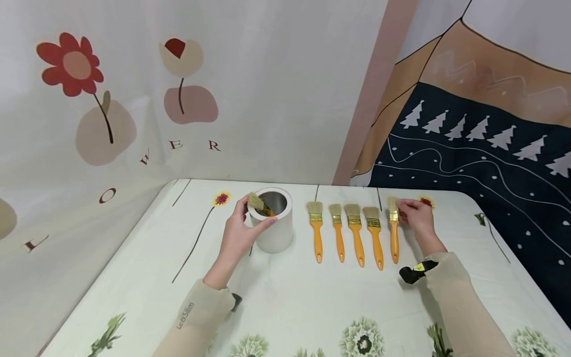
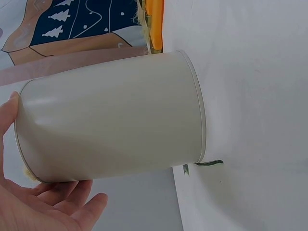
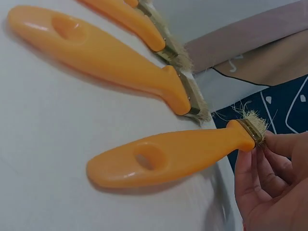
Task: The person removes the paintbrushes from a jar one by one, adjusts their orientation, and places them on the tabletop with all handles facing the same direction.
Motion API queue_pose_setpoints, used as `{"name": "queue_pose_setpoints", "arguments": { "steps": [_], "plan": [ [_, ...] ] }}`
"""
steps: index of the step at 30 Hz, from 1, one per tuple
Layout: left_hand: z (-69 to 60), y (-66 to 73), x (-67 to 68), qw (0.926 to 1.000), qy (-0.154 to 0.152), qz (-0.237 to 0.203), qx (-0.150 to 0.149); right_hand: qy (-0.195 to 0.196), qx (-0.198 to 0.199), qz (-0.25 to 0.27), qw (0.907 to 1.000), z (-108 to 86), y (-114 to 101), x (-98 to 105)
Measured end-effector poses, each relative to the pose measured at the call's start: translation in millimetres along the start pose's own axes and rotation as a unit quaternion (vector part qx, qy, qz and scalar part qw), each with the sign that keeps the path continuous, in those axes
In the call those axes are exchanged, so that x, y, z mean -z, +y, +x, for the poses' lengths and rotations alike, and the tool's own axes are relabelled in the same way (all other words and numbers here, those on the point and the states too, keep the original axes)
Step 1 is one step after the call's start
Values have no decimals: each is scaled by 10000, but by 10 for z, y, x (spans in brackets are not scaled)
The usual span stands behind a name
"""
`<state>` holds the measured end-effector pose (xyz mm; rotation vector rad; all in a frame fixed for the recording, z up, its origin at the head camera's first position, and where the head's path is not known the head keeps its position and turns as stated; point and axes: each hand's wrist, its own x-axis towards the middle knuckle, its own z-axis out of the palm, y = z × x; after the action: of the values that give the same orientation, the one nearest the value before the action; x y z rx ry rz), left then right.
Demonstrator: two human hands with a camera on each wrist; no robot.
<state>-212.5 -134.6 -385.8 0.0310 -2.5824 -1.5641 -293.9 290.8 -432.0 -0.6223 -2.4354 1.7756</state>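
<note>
A white cylindrical can (image 1: 274, 232) stands upright on the table, open at the top. My left hand (image 1: 241, 230) holds it near the rim from the left, thumb on the near side and fingers at the far side. Inside, a paintbrush leans with its pale bristles (image 1: 256, 201) above the rim; most of its handle is hidden. At the right end of a row, my right hand (image 1: 417, 214) pinches a paintbrush (image 1: 394, 238) by its bristle end. That brush's orange handle (image 3: 159, 159) points toward me, and the right wrist view shows fingers at the bristles.
Several more orange-handled paintbrushes (image 1: 354, 230) lie side by side between the can and my right hand, bristles facing away. A white flower-printed cloth covers the table (image 1: 285, 302). Patterned curtains (image 1: 267, 99) hang behind the far edge.
</note>
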Motion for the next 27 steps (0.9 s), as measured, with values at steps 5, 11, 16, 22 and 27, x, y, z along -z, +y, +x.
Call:
{"name": "queue_pose_setpoints", "arguments": {
  "steps": [5, 11, 16, 22, 27],
  "plan": [
    [2, 4, -3, 10000, 30, -34, -21, -55, -6, -180, 9998, 28, 50, -13],
    [2, -2, -5, 10000, 42, -43, -44, -201, 43, -443, 9988, 34, 69, -31],
    [1, -11, -6, 10000, 37, -43, -48, -214, 30, -733, 9971, 39, 82, -43],
    [-5, -6, -6, 10000, 58, -43, -68, -210, 83, -946, 9953, 20, 61, -48],
    [-5, -7, -5, 9999, 67, -38, -69, -196, 65, -867, 9960, 13, 53, -28]
  ]
}}
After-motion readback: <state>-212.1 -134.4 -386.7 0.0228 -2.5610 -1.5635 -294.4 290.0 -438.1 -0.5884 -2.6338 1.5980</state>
